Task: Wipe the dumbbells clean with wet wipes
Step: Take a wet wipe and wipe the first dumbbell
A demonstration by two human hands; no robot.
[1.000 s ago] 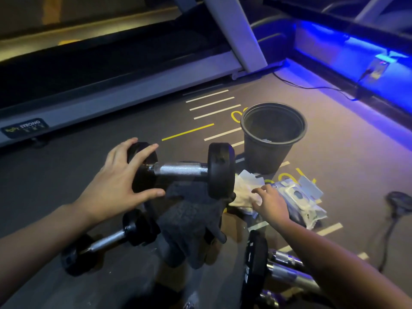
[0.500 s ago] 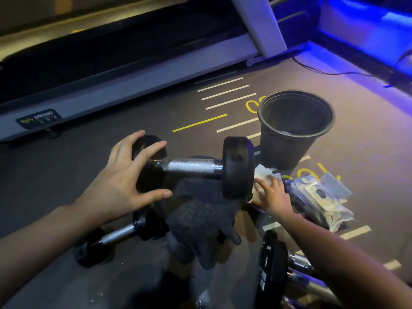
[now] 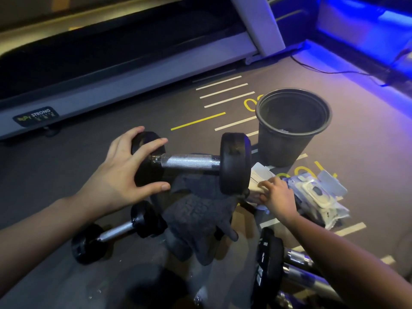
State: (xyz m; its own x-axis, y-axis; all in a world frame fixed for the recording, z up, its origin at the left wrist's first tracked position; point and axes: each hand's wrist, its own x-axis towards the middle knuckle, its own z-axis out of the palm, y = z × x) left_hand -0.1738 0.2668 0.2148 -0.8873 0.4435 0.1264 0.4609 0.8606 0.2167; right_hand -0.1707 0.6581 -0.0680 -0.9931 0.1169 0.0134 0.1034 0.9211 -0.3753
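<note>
Three dumbbells show, none visibly wiped yet, so most of the job seems left. Left of the black plastic bin [image 3: 292, 130], a small dumbbell [image 3: 116, 230] lies on the rubbery floor [image 3: 55, 175]. The left hand [image 3: 120, 175], fingers spread, cups one matte black end of the raised dumbbell [image 3: 191, 162] with its knurled steel grip. Below the bin, the right hand [image 3: 276, 196] presses on white wipes [image 3: 259, 175] beside their glossy pack [image 3: 318, 197]; whether it pinches one is unclear.
</note>
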